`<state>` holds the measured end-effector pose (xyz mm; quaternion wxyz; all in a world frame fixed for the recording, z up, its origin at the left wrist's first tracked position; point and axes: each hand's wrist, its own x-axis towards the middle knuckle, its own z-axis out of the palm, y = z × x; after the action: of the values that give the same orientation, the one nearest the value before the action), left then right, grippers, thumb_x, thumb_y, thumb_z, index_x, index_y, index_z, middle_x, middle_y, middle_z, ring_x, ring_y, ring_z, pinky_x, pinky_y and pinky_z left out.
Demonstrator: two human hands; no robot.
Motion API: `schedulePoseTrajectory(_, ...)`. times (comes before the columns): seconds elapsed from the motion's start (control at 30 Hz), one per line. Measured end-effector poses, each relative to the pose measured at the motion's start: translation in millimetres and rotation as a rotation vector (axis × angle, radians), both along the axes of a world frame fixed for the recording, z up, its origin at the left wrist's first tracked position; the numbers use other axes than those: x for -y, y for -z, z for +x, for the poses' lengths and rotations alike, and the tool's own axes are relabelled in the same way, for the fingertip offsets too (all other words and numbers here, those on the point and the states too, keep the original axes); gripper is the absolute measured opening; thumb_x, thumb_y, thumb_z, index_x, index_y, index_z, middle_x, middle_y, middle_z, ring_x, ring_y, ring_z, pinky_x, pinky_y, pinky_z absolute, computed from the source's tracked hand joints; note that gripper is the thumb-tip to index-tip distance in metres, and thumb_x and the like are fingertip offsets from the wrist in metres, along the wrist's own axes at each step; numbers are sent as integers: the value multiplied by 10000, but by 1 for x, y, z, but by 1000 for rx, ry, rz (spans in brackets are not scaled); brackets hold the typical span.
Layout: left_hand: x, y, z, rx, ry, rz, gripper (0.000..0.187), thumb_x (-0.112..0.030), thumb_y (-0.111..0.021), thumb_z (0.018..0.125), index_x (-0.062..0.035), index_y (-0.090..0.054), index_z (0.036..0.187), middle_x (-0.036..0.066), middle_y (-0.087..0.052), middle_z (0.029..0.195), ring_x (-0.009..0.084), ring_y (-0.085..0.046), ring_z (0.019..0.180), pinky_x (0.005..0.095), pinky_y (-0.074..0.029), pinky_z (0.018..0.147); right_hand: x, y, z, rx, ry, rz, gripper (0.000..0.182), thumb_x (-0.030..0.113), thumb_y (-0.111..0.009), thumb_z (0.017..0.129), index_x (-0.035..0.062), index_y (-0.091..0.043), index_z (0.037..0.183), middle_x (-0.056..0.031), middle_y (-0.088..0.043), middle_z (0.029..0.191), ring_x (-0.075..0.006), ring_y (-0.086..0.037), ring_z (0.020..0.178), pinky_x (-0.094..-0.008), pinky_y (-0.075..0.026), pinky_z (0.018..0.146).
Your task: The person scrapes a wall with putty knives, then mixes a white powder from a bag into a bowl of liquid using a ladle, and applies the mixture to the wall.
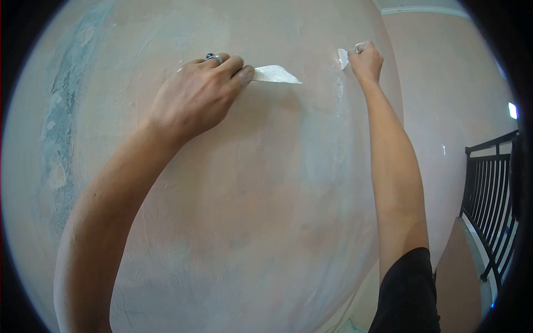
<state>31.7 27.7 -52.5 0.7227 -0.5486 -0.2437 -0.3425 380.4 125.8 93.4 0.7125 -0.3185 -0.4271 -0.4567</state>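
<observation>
My left hand [202,91], with a ring on one finger, is closed around a putty knife [276,74] whose pale, smeared blade points right in front of the wall [239,183]. Higher on the right, my right hand [366,62] grips a second putty knife [343,58]. That blade lies at the wall surface, just above a whitish streak of filler [339,97]. Both handles are mostly hidden in my fingers. The wall is patchy pink, beige and bluish grey.
A rough blue-grey strip [64,122] runs down the wall at the left. A corner leads to another wall [438,83] on the right. Beyond it stands a black metal railing [491,188] above a low ledge. White trim [425,10] lines the top right.
</observation>
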Motion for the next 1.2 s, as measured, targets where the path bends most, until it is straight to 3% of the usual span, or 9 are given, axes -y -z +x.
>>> schedulePoseTrajectory(0.3,-5,-2,0,9,-31,52,254,-193,-554,945,-101,-633,1168,58,-650,1050,235,-667,915,343,-568,822,2,-18,-29,104,30,-178,275,217,-712,754,2,-642,911,-172,-700,876,-343,-679,860,-405,-528,809)
schedulePoseTrajectory(0.37,-9,-3,-2,7,-32,64,253,-187,-557,942,-103,-633,1167,59,-652,1056,238,-667,916,345,-568,819,1,-21,-32,167,110,-163,311,325,-664,762,39,-640,882,-117,-703,770,-289,-681,814,-373,-512,795)
schedulePoseTrajectory(0.5,-1,-2,-1,6,-43,-14,245,-165,-567,934,-113,-634,1164,63,-655,1077,243,-669,926,349,-566,820,15,-32,-26,193,169,-162,314,341,-652,774,45,-633,880,-93,-704,723,-259,-689,782,-356,-515,783)
schedulePoseTrajectory(0.67,-2,-1,0,4,-9,8,246,-152,-580,928,-119,-634,1166,61,-655,1105,244,-668,944,350,-564,826,30,-27,2,123,-148,-175,270,299,-666,783,37,-623,832,-87,-705,700,-225,-690,742,-345,-519,760)
schedulePoseTrajectory(0.83,-4,0,1,34,-33,38,264,-160,-579,935,-129,-632,1192,60,-653,1138,236,-668,968,346,-563,854,3,-21,24,94,89,-91,274,289,-678,780,25,-620,822,-90,-700,694,-230,-681,727,-351,-517,749)
schedulePoseTrajectory(0.9,-6,0,2,-9,-10,111,238,-86,-530,921,-70,-650,1126,87,-670,1061,222,-675,959,322,-577,839,0,-17,25,82,105,-61,283,295,-681,780,21,-621,823,-93,-699,697,-235,-678,722,-355,-515,747)
schedulePoseTrajectory(1.0,-6,1,3,15,-23,120,244,-71,-522,925,-70,-650,1133,87,-673,1064,217,-674,963,314,-577,843,1,-12,16,87,-36,-150,327,278,-713,775,-14,-636,901,-175,-697,868,-343,-677,875,-423,-515,822)
schedulePoseTrajectory(1.07,-4,1,3,9,-27,105,248,-72,-523,927,-70,-650,1140,85,-674,1067,214,-674,964,310,-578,841,1,-11,13,143,-11,-88,273,267,-680,824,1,-633,868,-95,-717,781,-179,-702,745,-311,-528,747)
schedulePoseTrajectory(1.2,-3,1,3,4,-46,102,246,-85,-529,930,-74,-654,1142,77,-674,1070,208,-672,964,303,-580,833,32,-1,10,180,-236,-197,270,245,-681,854,-17,-636,905,-91,-724,821,-146,-712,768,-274,-535,745)
